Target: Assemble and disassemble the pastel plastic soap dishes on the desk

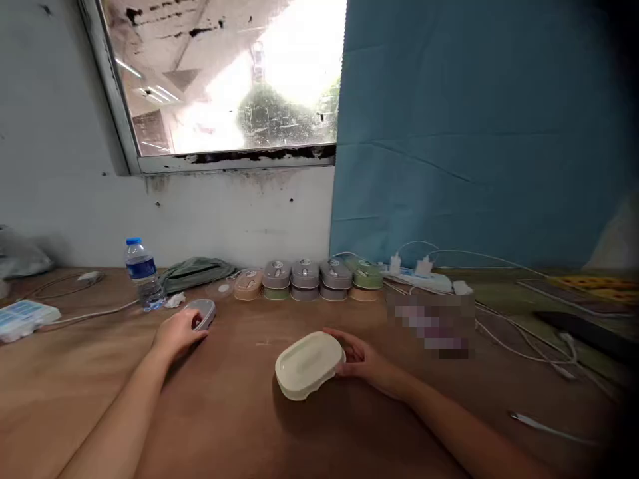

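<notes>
My right hand (360, 362) grips the right end of a cream oval box (305, 364), thumb and fingers closed about its edge. The box is tilted, and a shadow falls on the table beneath it. Farther left, my left hand (178, 332) has its thumb and fingers around the near side of a small grey oval box or lid (204, 311) lying low at the table. Its fingers partly cover that grey piece, so I cannot tell whether it is raised.
Along the wall stand several stacked grey and green oval boxes (305, 276) and a peach box (248, 285). A water bottle (143, 274) and green pouch (197, 274) are at the left. Cables, a power strip (424, 281) and a black object (584, 332) lie at the right.
</notes>
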`<state>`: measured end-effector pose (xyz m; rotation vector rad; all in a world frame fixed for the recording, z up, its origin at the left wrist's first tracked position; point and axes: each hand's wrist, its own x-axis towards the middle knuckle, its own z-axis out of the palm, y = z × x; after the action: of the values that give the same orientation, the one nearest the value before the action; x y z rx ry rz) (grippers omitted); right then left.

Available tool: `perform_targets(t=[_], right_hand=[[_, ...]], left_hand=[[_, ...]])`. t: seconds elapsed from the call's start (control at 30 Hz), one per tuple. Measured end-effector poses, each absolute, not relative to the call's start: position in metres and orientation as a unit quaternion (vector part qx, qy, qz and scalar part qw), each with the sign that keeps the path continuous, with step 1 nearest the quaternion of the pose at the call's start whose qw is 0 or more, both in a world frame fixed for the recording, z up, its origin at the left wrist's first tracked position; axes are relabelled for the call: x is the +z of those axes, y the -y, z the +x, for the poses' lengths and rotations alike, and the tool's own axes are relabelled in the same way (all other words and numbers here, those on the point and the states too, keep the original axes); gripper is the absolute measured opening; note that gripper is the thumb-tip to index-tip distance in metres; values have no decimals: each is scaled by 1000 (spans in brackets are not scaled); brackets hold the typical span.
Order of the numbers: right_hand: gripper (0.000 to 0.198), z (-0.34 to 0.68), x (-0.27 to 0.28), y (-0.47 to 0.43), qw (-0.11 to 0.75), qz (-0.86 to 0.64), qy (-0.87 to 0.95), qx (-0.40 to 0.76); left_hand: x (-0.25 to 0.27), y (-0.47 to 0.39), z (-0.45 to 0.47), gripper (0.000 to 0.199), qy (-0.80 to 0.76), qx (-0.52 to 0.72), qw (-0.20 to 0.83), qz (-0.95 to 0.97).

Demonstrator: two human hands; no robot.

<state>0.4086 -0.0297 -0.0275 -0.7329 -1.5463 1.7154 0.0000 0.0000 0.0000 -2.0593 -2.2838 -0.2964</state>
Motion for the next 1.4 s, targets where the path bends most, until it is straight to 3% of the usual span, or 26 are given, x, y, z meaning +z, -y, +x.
perform_targets(t=[0.27, 0.9, 1.03, 1.13, 1.23, 1.3, 1.4], right_hand=[[69, 406, -28, 29, 356, -290, 577, 675], [70, 405, -26, 30, 354, -298, 563, 685], [70, 405, -26, 30, 352, -296, 567, 683], [70, 405, -26, 30, 349, -290, 575, 681], [72, 403, -25, 31, 340, -272, 591, 679], [73, 401, -24, 32, 335, -257, 598, 681], [71, 399, -24, 34, 334, -252, 606, 676]], left_hand=[[-8, -6, -8, 39, 707, -146, 5, -692], [-24, -16, 4, 37, 676, -224, 107, -694], [-12, -9, 21, 39, 648, -299, 143, -686], [7, 12, 63, 35, 573, -374, 84, -724], [16, 45, 120, 37, 460, -338, -68, -818], [13, 63, 151, 56, 394, -285, -144, -862], [1, 76, 176, 75, 372, -247, -165, -880]])
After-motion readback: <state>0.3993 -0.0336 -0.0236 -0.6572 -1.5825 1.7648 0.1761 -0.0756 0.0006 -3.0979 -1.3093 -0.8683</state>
